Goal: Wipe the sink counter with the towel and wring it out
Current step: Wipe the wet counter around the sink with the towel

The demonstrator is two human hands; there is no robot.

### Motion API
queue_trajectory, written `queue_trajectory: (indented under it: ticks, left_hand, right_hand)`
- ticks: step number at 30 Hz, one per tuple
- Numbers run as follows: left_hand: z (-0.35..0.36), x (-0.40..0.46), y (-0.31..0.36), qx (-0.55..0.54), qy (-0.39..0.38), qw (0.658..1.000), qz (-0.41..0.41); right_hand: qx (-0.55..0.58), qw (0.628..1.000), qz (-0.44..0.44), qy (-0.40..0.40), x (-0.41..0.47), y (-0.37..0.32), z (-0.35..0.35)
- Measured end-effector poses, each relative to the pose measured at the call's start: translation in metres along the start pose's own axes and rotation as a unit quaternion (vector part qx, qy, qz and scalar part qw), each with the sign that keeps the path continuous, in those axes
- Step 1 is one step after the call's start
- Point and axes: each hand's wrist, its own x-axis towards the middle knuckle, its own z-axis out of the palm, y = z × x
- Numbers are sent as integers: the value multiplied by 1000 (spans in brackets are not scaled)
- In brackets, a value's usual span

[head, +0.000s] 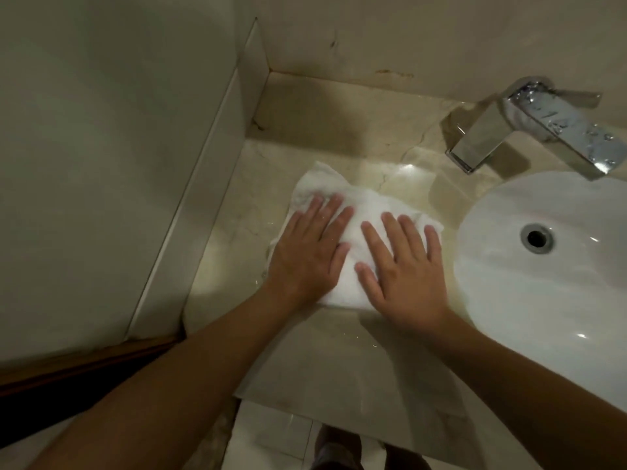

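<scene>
Your left hand (307,254) and right hand (405,271) lie flat side by side, fingers straight and spread, pressing the white towel (353,212) onto the marble counter (339,351); the sink (543,266) sits just right of your right hand, the chrome faucet (529,127) beyond it

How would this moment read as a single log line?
wiping | left hand and right hand flat on towel | towel on counter, left of sink | wringing not begun
</scene>
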Motion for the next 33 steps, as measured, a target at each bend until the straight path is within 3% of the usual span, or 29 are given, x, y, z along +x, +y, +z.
queue_trajectory:
  ticks: [7, 12, 23, 29, 33]
  left_hand:
    - [-6, 51, -27, 0, -4, 1000, 2]
    - [-16, 96, -58, 11, -51, 999, -5]
    - [-21, -15, -48, -17, 37, 999, -11]
    - [-25, -13, -60, -5, 4, 1000, -8]
    - [-31, 22, -83, -10, -29, 998, -63]
  right_hand:
    - [12, 1000, -5, 4, 55, 11, -2]
    - [5, 1000, 26, 12, 105, 4, 3]
    - [21, 999, -14, 46, 18, -51, 8]
    - [33, 997, -49, 48, 34, -49, 9]
    - [34, 998, -49, 1, 85, -47, 6]
